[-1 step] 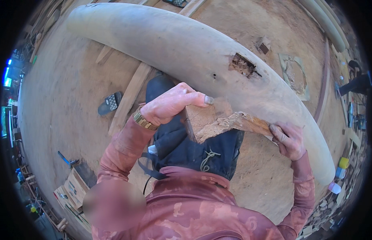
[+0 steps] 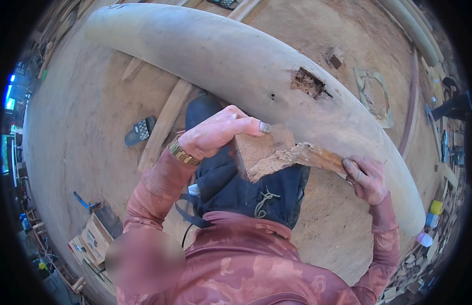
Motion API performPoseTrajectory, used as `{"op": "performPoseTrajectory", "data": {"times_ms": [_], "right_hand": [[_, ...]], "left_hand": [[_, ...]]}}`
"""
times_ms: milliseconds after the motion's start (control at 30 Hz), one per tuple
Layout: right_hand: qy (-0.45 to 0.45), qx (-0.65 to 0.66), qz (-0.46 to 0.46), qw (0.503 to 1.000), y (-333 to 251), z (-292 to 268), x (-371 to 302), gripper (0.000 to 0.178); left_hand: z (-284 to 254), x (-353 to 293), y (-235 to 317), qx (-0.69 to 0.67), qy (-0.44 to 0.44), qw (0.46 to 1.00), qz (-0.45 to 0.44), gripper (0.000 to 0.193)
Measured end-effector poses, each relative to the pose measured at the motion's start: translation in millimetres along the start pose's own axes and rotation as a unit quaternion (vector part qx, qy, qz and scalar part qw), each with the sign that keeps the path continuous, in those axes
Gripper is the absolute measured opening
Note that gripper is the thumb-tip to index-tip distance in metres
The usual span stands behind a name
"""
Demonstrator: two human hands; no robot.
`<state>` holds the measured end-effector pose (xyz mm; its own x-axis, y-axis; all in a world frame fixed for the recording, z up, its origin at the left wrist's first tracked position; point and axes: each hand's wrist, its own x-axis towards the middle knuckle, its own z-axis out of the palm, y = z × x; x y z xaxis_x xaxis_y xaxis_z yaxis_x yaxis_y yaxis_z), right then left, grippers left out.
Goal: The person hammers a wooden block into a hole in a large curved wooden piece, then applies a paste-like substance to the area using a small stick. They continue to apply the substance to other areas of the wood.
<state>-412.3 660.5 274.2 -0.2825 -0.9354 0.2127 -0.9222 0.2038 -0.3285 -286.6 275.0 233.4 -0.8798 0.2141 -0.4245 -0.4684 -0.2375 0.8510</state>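
Observation:
My left hand [image 2: 223,132], with a metal watch at its wrist, grips a squared block of light brown wood [image 2: 261,147], thumb on its upper face. My right hand [image 2: 367,178] is closed on the tapered end of a jagged, splintered piece of wood [image 2: 317,155]. That ragged piece reaches left to the block's front side; I cannot tell whether the two are joined. Just beyond them lies a long, pale, smooth, log-like wooden form [image 2: 220,56]. In its surface is a dark, rough-edged hole [image 2: 311,84], with a small dark hole [image 2: 272,96] to its left.
A timber beam [image 2: 167,122] runs under the long form, beside a dark sandal [image 2: 139,131]. Past the form lie a small wood block [image 2: 335,57] and a flat, pale sheet [image 2: 374,96]. An open wooden box [image 2: 96,239] stands at lower left. Wood scraps [image 2: 416,264] line the right edge.

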Motion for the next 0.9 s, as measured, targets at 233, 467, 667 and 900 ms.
{"op": "performPoseTrajectory", "data": {"times_ms": [233,467,667,900], "right_hand": [[0.023,-0.025,0.026,0.999,-1,-16,-4,0.056],[0.009,-0.006,0.155,0.988,-47,-5,11,0.052],[0.016,0.012,0.161,0.987,-80,5,18,0.059],[-0.017,0.035,0.135,0.990,-95,8,4,0.059]], "left_hand": [[-14,-2,-3,-0.052,0.041,0.998,0.013,0.038],[-6,9,9,0.028,0.143,0.988,0.054,0.047],[4,9,15,0.183,0.265,0.936,0.142,0.052],[6,16,2,0.074,0.309,0.932,0.177,0.048]]}}
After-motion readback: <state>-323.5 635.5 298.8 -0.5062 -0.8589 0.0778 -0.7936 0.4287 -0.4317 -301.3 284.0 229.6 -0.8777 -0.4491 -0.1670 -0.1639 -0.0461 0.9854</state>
